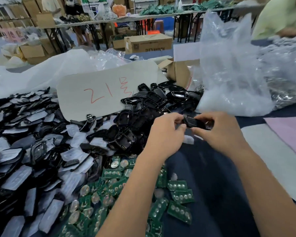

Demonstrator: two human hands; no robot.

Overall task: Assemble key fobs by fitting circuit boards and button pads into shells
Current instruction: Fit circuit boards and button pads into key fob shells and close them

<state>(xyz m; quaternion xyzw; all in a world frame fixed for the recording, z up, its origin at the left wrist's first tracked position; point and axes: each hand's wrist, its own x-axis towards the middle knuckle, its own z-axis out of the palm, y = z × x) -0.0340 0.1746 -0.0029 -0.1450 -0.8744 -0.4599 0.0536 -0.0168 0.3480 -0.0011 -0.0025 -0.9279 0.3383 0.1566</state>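
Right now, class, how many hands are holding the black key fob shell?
2: the left hand pinches its left end, the right hand grips the right end of the black key fob shell. No other hands are visible.

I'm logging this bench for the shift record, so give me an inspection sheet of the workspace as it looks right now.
Surface: dark blue cloth covers the table.
Job's things: black shell held between both hands; heap of black shells; translucent button pads; green circuit boards.
Clutter: white card with red writing; clear plastic bags.
Grippers: left hand and right hand both pinch the shell.
Cables: nothing seen.
Surroundings: cardboard boxes on the floor; long tables behind.
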